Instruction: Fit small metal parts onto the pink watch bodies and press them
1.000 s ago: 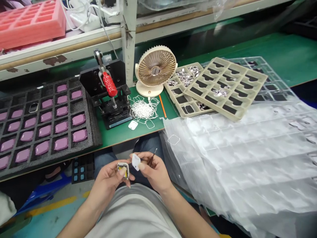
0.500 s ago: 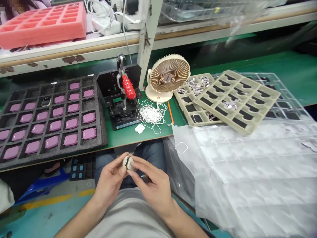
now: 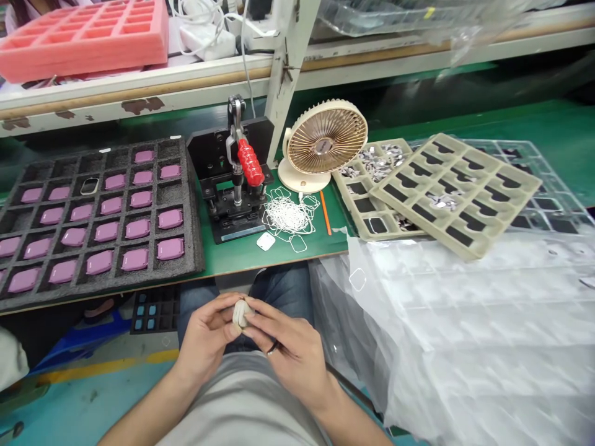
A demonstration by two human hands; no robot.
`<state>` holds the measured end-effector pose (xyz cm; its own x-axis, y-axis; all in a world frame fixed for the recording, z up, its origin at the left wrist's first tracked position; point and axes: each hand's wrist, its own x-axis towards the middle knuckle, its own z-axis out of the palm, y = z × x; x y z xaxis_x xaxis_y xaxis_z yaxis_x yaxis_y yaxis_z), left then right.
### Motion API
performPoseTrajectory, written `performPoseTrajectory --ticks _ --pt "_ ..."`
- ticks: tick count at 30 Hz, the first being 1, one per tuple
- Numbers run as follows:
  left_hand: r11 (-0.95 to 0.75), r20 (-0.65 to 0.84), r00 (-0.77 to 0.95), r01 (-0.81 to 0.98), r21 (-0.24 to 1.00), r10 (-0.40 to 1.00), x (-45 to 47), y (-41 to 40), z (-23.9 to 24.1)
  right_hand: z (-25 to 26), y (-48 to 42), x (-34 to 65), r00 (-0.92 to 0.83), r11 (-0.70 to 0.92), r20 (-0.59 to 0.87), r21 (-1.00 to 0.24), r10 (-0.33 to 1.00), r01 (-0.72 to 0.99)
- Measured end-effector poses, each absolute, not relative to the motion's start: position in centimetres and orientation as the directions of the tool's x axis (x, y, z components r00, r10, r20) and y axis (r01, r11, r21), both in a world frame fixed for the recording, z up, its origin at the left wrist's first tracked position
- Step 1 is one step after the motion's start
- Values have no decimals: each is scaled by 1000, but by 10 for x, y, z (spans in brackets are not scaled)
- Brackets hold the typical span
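Over my lap, my left hand (image 3: 209,337) and my right hand (image 3: 286,347) meet on a small pale square housing (image 3: 240,314). Both pinch it between thumb and fingertips, and a white cover is pressed onto it. A thin dark tweezer (image 3: 273,347) is tucked under the fingers of my right hand. In front of me on the green bench (image 3: 242,254) stands a black hand press with a red handle (image 3: 242,179), with a heap of thin white ring gaskets (image 3: 288,217) beside it.
A black foam tray of purple parts (image 3: 97,223) lies at the left. A small beige fan (image 3: 325,139) stands behind the gaskets. Beige compartment trays (image 3: 446,192) and a stack of clear plastic trays (image 3: 474,322) fill the right. Pink foam (image 3: 83,37) sits on the shelf.
My right hand has brought the white cover down onto the housing in my left hand, and both hands now press them together. The view has shifted left.
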<state>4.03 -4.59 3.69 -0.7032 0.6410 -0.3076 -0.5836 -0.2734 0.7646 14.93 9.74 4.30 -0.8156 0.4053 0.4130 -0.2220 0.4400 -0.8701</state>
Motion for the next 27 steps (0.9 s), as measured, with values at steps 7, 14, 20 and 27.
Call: performPoseTrajectory --ticks 7,14,20,27 --pt "-331 -265 -736 -555 763 623 50 -41 38 19 88 151 -811 656 509 -722 289 -219" --pt "-311 -396 -788 -569 761 471 51 -36 28 20 81 145 -798 546 363 -836 480 -52" --pt "-297 -255 -785 -482 825 565 44 -48 17 28 92 149 -891 612 338 -786 304 -90" --pt "61 -69 -643 -34 998 763 18 -62 36 28 99 156 -868 641 428 -746 253 -181"
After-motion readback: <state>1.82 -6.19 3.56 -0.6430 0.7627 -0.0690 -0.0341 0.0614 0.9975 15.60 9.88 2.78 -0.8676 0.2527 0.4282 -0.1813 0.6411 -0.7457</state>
